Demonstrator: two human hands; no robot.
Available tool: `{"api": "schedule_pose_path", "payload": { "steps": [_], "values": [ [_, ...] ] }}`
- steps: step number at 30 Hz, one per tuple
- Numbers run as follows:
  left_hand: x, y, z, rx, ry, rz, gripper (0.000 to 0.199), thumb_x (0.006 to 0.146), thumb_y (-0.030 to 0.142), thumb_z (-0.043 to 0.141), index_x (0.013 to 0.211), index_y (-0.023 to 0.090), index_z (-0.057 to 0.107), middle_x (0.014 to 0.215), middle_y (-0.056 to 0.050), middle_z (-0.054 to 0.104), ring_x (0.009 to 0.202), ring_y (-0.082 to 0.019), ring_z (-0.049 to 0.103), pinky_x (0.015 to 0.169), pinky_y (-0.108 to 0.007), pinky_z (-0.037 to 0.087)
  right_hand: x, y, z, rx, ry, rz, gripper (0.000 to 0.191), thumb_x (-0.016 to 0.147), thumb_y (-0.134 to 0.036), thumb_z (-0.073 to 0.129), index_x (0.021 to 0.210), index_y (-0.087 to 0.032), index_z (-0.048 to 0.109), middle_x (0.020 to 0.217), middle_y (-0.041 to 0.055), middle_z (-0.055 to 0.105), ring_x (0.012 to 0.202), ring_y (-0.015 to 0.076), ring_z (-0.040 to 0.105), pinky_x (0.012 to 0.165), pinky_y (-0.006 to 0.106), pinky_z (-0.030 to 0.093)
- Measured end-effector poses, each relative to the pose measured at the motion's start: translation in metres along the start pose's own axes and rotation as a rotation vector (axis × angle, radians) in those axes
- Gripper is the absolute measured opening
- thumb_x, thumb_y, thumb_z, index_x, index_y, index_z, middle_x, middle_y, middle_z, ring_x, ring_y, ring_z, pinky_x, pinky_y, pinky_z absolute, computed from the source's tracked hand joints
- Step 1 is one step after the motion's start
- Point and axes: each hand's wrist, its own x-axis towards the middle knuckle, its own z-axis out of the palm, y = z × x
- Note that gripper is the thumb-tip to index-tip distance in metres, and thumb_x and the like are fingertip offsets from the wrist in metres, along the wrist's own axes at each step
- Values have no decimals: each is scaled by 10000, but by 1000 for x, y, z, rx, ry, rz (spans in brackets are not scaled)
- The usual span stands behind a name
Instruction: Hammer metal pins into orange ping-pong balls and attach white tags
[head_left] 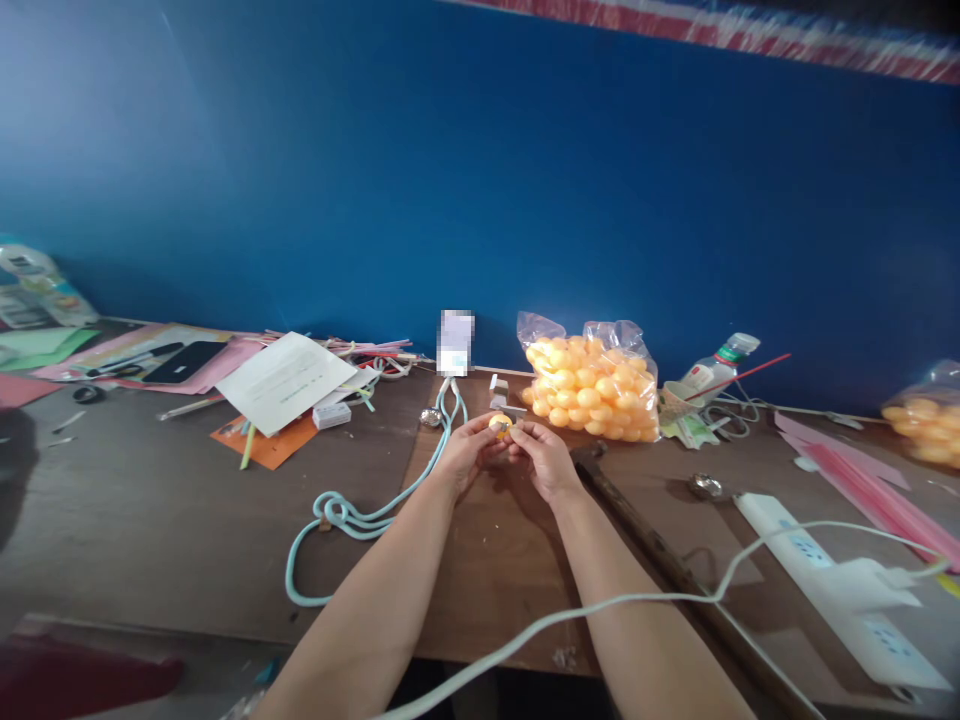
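Observation:
Over the middle of the table, my left hand (466,455) and my right hand (546,462) meet with fingertips pinched around a small yellow ball (498,421). Something greyish shows at the front of the ball, too small to make out. Just behind my fingers lies a small grey metal piece (499,388). A clear plastic bag (589,385) full of similar orange-yellow balls stands behind my right hand. Close to my right wrist lies the head of a hammer (591,454), its long handle running toward me.
Left of my arms lie a looped light-blue cord (341,512), a shiny round metal piece (430,417) and paper sheets (286,380). On the right are a white power strip (832,590) and a plastic bottle (720,366). A white cable (540,625) crosses my right forearm.

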Motion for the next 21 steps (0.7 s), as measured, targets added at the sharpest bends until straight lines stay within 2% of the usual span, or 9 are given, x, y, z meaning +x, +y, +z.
{"api": "schedule_pose_path", "payload": {
  "steps": [21],
  "values": [
    [-2, 3, 2, 28, -1, 1, 347, 729, 229, 761, 1046, 114, 677, 1016, -100, 687, 784, -121, 661, 760, -236, 532, -1, -2, 0, -41, -1, -19, 261, 648, -386, 802, 755, -182, 679, 698, -2, 671, 573, 81, 554, 538, 194, 497]
  ]
}}
